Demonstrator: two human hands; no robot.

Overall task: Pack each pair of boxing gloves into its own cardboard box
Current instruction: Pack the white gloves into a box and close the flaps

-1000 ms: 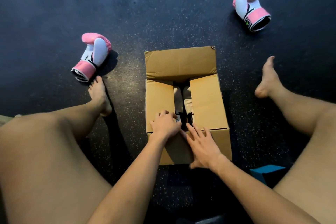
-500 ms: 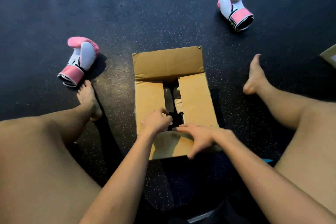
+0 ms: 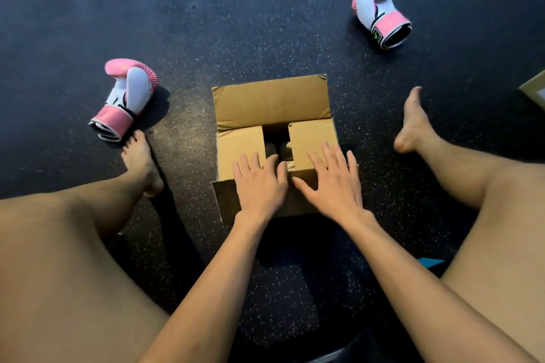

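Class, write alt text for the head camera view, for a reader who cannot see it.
Seen from above, a seated person's left hand and right hand lie flat on the side flaps of a cardboard box between their bare legs. Two pink and white boxing gloves lie on the dark floor, one at far left and one at far right.

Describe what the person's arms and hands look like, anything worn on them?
Both arms are bare to the frame's bottom edge, with no sleeves in view. The left hand and the right hand wear no gloves, rings, watch or wristband that can be seen.
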